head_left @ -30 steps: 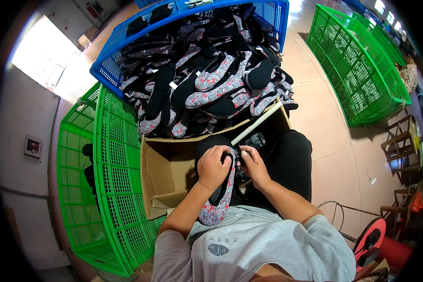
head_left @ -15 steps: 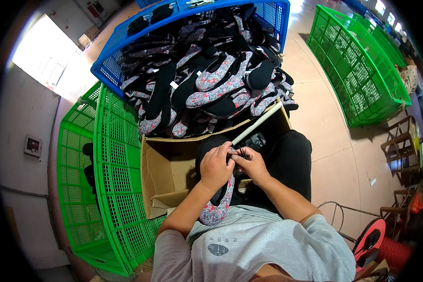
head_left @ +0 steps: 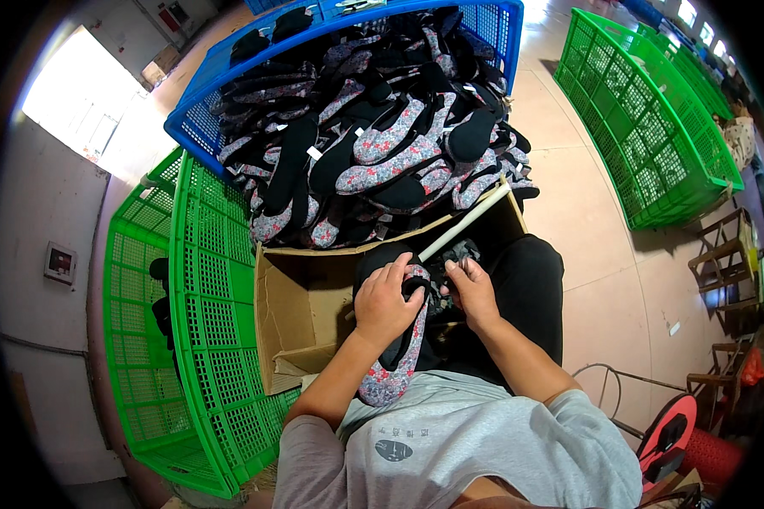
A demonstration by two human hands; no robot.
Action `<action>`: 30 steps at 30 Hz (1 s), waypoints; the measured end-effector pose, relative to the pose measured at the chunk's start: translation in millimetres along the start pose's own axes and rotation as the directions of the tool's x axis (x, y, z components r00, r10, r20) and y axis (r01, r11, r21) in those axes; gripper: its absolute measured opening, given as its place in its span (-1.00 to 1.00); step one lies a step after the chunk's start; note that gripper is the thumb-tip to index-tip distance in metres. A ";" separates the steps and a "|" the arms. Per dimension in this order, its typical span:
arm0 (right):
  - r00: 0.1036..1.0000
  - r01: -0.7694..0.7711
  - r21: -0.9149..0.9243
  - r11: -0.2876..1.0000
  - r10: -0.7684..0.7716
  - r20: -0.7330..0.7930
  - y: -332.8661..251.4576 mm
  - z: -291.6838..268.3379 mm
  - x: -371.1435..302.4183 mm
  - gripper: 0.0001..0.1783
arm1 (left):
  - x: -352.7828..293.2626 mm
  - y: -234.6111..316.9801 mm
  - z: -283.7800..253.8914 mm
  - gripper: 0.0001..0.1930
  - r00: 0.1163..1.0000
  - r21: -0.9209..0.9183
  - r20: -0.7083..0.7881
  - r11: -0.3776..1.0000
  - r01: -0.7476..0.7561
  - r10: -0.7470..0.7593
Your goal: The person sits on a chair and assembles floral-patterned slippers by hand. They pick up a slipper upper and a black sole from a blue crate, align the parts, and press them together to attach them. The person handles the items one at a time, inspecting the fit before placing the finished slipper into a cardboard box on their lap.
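A floral slipper [head_left: 389, 383] in grey with pink flowers and a black lining hangs over my lap, its lower end against my shirt. My left hand [head_left: 388, 297] is closed round its upper end, thumb on the near side of the dark opening. A short way to the right, my right hand [head_left: 475, 293] has its fingers curled and the thumb pressed in; whatever it holds is too small or hidden to name. A pale rod [head_left: 467, 222] slants up and away just beyond my hands. Dark patterned scraps [head_left: 462, 250] lie below the right fingertips.
A blue crate [head_left: 516, 51] ahead is heaped with floral and black slippers [head_left: 399, 170]. An open cardboard box [head_left: 284, 297] stands before my knees. Green crates [head_left: 216, 322] are at my left, another green crate [head_left: 645, 127] far right. A red reel [head_left: 666, 437] sits near right.
My right hand has drawn away to the right from the left hand and the slipper. The slipper's upper end has opened and shows more of its dark inside.
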State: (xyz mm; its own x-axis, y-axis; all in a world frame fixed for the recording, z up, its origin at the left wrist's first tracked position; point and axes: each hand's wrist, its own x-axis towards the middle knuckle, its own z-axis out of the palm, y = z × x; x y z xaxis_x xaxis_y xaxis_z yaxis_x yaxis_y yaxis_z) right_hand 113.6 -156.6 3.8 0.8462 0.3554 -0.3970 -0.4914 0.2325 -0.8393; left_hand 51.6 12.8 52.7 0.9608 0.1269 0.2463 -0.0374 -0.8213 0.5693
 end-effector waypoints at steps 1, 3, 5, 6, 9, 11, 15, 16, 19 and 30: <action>0.999 -0.015 -0.037 0.999 0.016 0.036 2.8 -2.5 2.0 -0.79 | -0.8 0.8 -1.2 -0.41 1.000 0.005 0.001 1.000 -0.005 0.005; 0.986 0.161 -0.084 0.983 -0.155 0.065 12.1 3.1 5.6 -0.70 | -2.8 0.4 -2.1 -0.37 1.000 0.020 0.024 1.000 -0.009 0.009; 0.975 0.217 -0.244 0.945 -0.195 0.112 10.9 3.5 1.6 -0.53 | -5.0 -0.1 -3.3 -0.34 0.999 0.043 0.041 0.999 -0.011 0.009; 0.965 0.242 -0.259 0.935 -0.205 0.163 15.3 2.9 4.9 -0.47 | -5.6 0.2 -3.8 -0.33 0.999 0.055 0.046 0.998 -0.013 0.011; 0.923 0.378 -0.434 0.818 -0.299 0.240 24.4 3.7 4.0 -0.33 | -6.8 2.6 -5.4 -0.30 0.997 0.104 0.075 0.994 -0.041 0.033; 0.928 0.373 -0.587 0.719 -0.290 0.234 24.1 5.7 3.2 -0.29 | -8.8 4.5 -5.0 -0.32 0.995 0.136 0.067 0.987 -0.088 0.079; 0.938 0.338 -0.757 0.559 -0.266 0.222 31.4 3.5 6.6 -0.29 | -11.2 1.4 -0.3 -0.39 0.994 0.211 0.097 0.976 -0.060 0.040; 0.943 0.321 -0.785 0.529 -0.254 0.214 34.8 2.3 8.7 -0.29 | -11.0 -1.1 3.0 -0.42 0.995 0.238 0.091 0.969 -0.059 0.038; 0.943 0.298 -0.818 0.492 -0.282 0.175 42.1 4.6 15.6 -0.29 | -9.6 -6.6 13.4 -0.48 0.997 0.269 0.078 0.962 -0.042 0.022; 0.924 0.363 -0.768 0.528 -0.307 0.226 36.1 -11.3 28.6 -0.42 | -4.7 -12.5 16.6 -0.48 0.989 0.231 0.150 0.972 -0.046 0.011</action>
State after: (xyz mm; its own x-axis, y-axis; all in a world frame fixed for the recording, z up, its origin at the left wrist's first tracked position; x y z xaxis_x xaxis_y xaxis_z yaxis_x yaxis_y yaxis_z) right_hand 122.4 -148.3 -42.0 0.8869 0.4613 -0.0252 0.2059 -0.4435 -0.8723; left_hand 52.1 13.3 31.3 0.9906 0.0330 0.1325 -0.0172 -0.9325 0.3608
